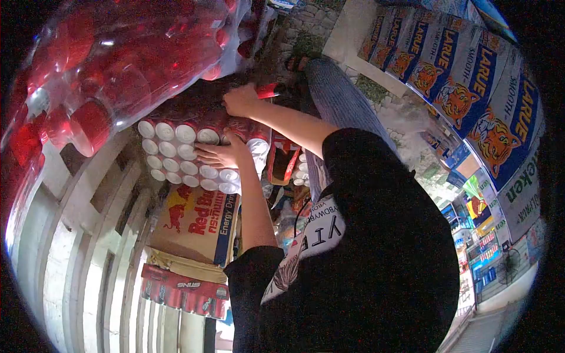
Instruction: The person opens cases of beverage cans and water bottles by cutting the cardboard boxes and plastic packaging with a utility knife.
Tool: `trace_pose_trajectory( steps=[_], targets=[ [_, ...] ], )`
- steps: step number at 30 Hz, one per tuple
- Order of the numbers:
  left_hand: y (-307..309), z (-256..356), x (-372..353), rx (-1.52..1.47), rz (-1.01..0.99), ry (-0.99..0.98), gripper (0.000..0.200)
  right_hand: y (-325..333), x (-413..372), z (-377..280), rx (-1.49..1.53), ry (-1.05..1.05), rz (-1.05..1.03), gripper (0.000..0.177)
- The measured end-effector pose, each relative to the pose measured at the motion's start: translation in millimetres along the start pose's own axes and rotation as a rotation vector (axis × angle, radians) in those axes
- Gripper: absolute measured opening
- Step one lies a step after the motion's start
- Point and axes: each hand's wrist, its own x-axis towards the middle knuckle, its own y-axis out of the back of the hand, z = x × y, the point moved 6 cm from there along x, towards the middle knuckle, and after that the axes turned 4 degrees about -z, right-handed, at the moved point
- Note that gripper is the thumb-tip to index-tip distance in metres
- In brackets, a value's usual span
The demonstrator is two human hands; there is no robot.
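My left hand (222, 154) lies with its fingers spread over the pale round ends of a pack of drink cans (169, 149), touching them. The cans stand in close rows, and their sides look dark red in shadow. Just above it, my right hand (239, 102) is closed in a fist at the dark upper edge of the pack. What its fingers grip is hidden. A small bright red piece (268, 90) shows beside that fist. The pack lies against a Red Bull carton (197, 220).
Plastic-wrapped red-capped bottles (94, 120) fill the upper left. A red Sting can pack (185, 292) is beyond the carton. Larue beer cartons (453, 88) are stacked at right. Pale slats (70, 253) run down the left. A jeans leg (347, 97) shows near the top.
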Motion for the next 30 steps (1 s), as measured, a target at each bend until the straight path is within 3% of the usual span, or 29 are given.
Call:
trace_pose_trajectory(
  steps=[2, 9, 11, 24, 26, 30],
  targets=[
    [-5, -3, 2, 0.004, 0.014, -0.004, 0.081, 1, 3, 0, 0.0, -0.016, 0.102, 0.023],
    [-1, -1, 0, -0.021, -0.015, 0.002, 0.079, -5, 1, 8, 0.095, 0.014, 0.095, 0.023],
    [1, 2, -2, -0.012, -0.017, 0.012, 0.079, -9, 8, 7, -0.01, -0.036, 0.126, 0.022],
    [3, 4, -1, -0.028, -0.033, 0.035, 0.08, -13, 15, 7, 0.029, -0.054, 0.1, 0.022],
    [2, 0, -1, -0.024, -0.028, 0.03, 0.08, -13, 13, 9, 0.191, -0.055, 0.087, 0.025],
    [2, 2, -1, -0.018, -0.031, 0.035, 0.08, -11, 13, 8, 0.096, -0.111, 0.05, 0.028]
  ],
)
